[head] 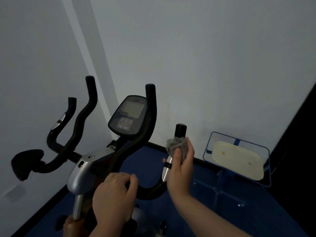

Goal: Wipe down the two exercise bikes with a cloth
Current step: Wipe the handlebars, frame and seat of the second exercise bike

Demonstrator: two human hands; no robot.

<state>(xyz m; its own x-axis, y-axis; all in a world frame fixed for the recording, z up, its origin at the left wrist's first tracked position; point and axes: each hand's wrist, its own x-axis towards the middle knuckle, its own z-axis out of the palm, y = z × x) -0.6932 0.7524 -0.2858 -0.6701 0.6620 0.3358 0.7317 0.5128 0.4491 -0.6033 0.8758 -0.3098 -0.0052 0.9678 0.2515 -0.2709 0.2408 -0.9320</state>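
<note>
Right hand (181,166) wrapping cloth (176,145) around handlebar (180,130), thumb up.

Black exercise bike (119,161), upright by white wall, console screen dark; grey cloth (176,146) bunched around its right handlebar grip.

The lower part of the exercise bike (82,177) is cut off by the bottom edge. The right hand (181,166) and the grey cloth (176,146) hide a part of the handlebar grip (181,130). The console (127,115) labels are too blurred to read.
</note>
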